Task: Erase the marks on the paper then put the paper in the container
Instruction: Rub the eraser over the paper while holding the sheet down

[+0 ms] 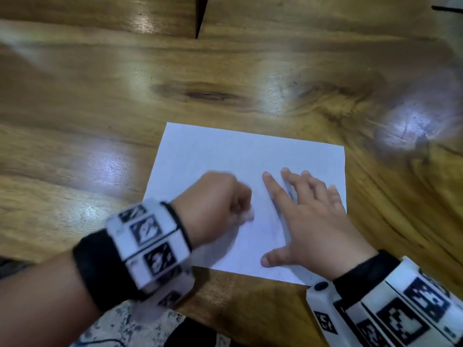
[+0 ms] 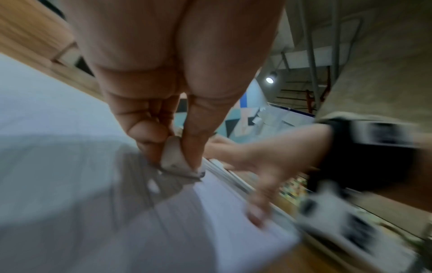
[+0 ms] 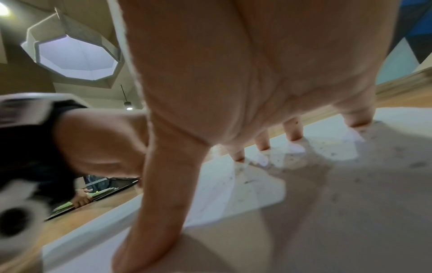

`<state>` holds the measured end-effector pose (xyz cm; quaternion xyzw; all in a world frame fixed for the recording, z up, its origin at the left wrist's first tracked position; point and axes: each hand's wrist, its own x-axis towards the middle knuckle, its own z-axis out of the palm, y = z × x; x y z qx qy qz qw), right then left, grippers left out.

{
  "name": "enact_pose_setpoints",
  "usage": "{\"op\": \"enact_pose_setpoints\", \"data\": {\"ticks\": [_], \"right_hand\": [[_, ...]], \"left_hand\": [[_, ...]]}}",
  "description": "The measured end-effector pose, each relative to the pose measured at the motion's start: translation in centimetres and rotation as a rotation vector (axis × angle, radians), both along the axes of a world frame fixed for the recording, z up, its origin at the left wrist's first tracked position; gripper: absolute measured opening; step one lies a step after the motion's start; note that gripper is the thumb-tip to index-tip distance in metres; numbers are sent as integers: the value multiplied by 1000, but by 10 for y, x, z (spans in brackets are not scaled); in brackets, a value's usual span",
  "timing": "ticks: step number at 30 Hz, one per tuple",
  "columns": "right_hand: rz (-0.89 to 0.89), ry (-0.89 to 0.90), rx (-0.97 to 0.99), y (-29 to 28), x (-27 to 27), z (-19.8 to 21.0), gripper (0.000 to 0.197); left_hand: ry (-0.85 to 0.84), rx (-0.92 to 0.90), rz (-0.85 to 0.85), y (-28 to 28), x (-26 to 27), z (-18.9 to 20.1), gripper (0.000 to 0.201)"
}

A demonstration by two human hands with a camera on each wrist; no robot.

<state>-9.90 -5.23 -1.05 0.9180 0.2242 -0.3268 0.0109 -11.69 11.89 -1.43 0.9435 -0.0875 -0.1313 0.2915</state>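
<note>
Paper [image 1: 220,159]: white sheet, flat on the wooden tabletop [image 1: 75,108], at 6 o'clock in the head view.
Left hand [image 1: 215,204]: fingers curled, pinching a small white eraser [image 2: 174,158] against the sheet; blurred.
Right hand [image 1: 308,221]: fingers spread and straight, tips pressing the sheet at its 4 o'clock part.
Marks: faint grey smudge between both hands; dark crumbs [image 3: 327,153] near the right fingertips.
</note>
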Motion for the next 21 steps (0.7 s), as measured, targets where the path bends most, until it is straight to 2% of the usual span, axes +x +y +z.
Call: {"op": "enact_pose_setpoints", "data": {"ticks": [3,7,10,12,14,16,18,21], "right_hand": [[6,-3,0,0,-1,0,129],[12,-10,-4,1,-1,1,128],[8,-8,-8,0,-1,0,128],[4,-3,0,0,0,0,129],[3,2,7,0,0,-1,129],[7,2,13,-1,-1,-1,129],[8,-3,12,-1,-1,-1,129],[12,-5,-3,-1,-1,-1,128]], "left_hand": [[111,-13,-79,-2,-22,0,15],[-17,37,59,-4,19,6,14],[-40,38,104,-9,34,4,14],[-36,5,48,-7,14,2,14],[57,-18,-49,-6,-11,1,26],[127,-18,-83,-4,-19,0,20],[75,11,-42,-3,-4,2,10],[-42,62,49,-6,29,3,11]]}}
